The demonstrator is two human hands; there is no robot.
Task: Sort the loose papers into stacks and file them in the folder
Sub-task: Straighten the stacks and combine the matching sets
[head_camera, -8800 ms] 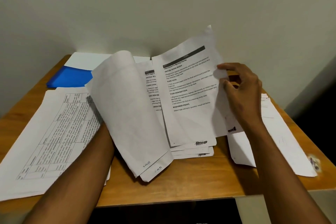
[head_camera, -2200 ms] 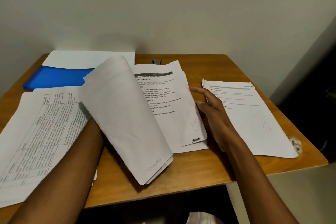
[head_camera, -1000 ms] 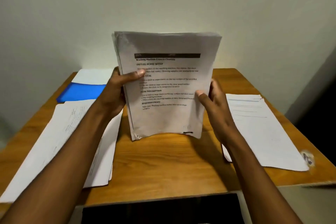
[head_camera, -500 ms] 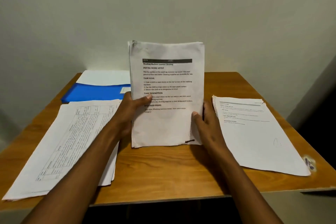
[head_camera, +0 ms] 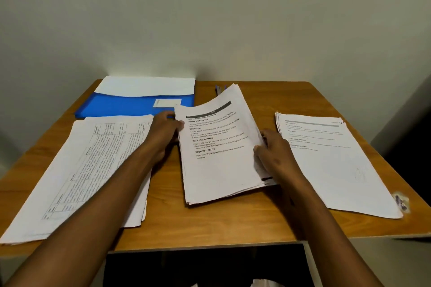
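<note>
In the head view, three stacks of paper lie on the wooden worktop (head_camera: pixel 210 223), so the sorting looks largely done. The table-printed stack (head_camera: pixel 81 175) lies at the left, the middle stack (head_camera: pixel 221 154) of typed pages sits at the centre, and the right stack (head_camera: pixel 331 161) lies apart from it near the right edge. Both hands are on the middle stack: the left hand (head_camera: pixel 164 131) holds its left edge, fingers curled against the sheets, and the right hand (head_camera: pixel 271 150) holds its right edge, thumb on top and fingers tucked at the side, so each grip is pinching that stack. The stack sits a little askew, its lower edge fanned, with the far end seemingly raised slightly; I cannot tell whether it rests fully flat. The blue folder (head_camera: pixel 130 105) lies at the back left, a white sheet (head_camera: pixel 147 85) showing at its far side; whether that sheet is filed inside is unclear. In my judgement the filing remains: none of the three stacks is in the folder yet.
</note>
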